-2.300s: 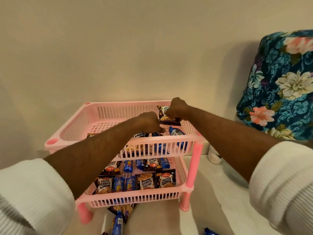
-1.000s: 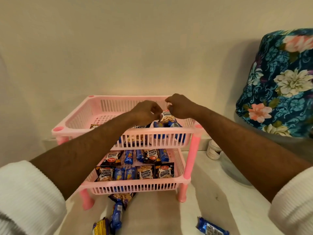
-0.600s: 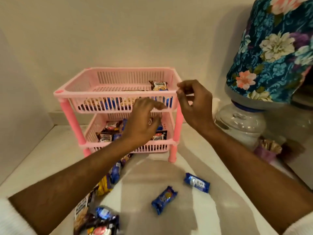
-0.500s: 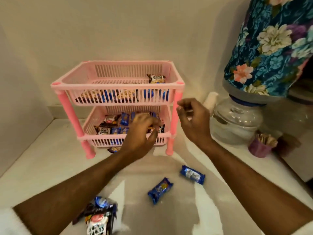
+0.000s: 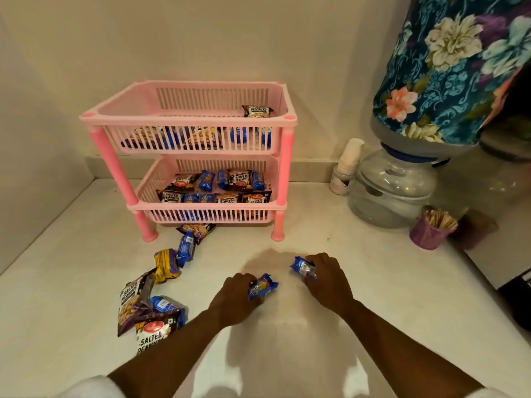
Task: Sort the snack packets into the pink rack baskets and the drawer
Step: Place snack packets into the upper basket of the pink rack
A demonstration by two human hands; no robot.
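Note:
A pink two-tier rack [image 5: 189,119] stands against the wall on the white counter. Its top basket holds several packets, with a salted-peanuts packet [image 5: 256,111] at the back right. The lower basket [image 5: 207,214] is lined with peanut packets and blue biscuit packets. On the counter in front, my left hand [image 5: 234,300] grips a small blue biscuit packet [image 5: 263,286]. My right hand [image 5: 327,278] grips another blue packet [image 5: 301,268]. Both packets are down at the counter surface.
Loose packets lie left of my hands: salted peanuts [image 5: 150,334], a yellow packet [image 5: 166,264], a blue one [image 5: 185,248]. At the right stand a water dispenser [image 5: 393,188] with a floral cover [image 5: 459,67], a small white bottle [image 5: 346,168] and a purple cup of sticks [image 5: 431,232].
My hands left the top basket, where a peanut packet now stays, and dropped to the counter. Each has taken hold of a blue packet. The view pulled back and down.

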